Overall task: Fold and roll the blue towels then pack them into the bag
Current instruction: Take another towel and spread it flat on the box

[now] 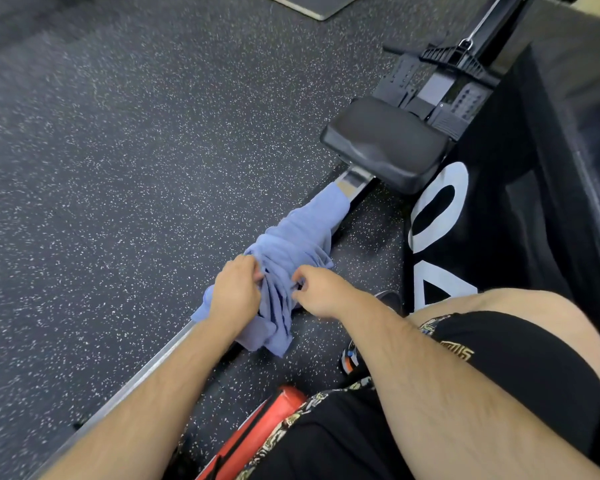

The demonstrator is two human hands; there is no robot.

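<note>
Head view is looking down at the speckled floor (84,168), where a rail (142,375) is running diagonally. The left hand (236,292) is gripping the towel (291,233), which is lying bunched over that rail, its far end trailing toward the seat (385,143). The right hand (321,292) is pinching it just beside the left. Black cloth (465,220) with white lettering is lying further right; whether it is the bag, I cannot tell.

The risk, as I am judging it: the towel is crumpled and sitting on a narrow support, so lifting it by the bunched middle is likely to leave the ends hanging unevenly and the fold going crooked. The far end could also be catching on the rail near the seat, or dragging on the floor.

The left hand is lying knuckles up, fingers curled into the folds. The right hand is holding a pleat between thumb and fingertips. Both forearms are reaching forward and down.
</note>
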